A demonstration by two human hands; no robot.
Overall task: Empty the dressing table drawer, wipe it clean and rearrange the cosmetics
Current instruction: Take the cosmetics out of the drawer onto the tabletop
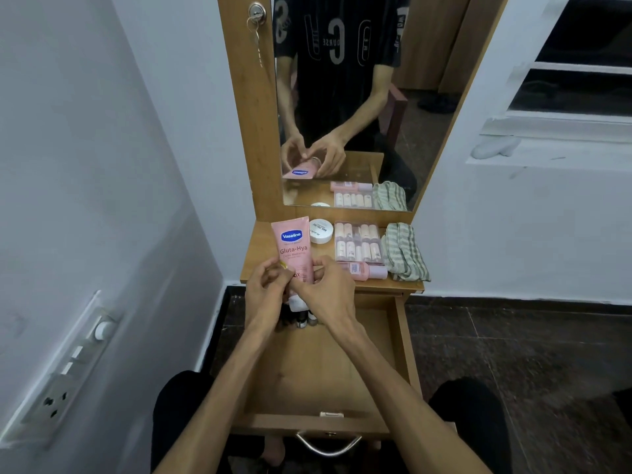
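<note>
A pink Vaseline lotion tube [293, 242] stands cap-down above the open wooden drawer [405, 340]. My right hand [326, 285] grips the tube's lower part. My left hand [265, 285] is curled against the tube's left side, pinching a small yellowish thing at its fingertips. Small dark bottles [302, 318] stand at the drawer's back, partly hidden under my hands. On the tabletop [258, 254] lie a white round jar [321, 230], a clear case of small bottles [357, 246], a pink bottle on its side [364, 271] and a striped folded cloth [405, 253].
A mirror [359, 97] in a wooden frame rises behind the tabletop; a key hangs in its lock [256, 15]. A white wall with a switch panel [65, 367] is at the left. The drawer's metal handle [328, 446] is near me, between my knees.
</note>
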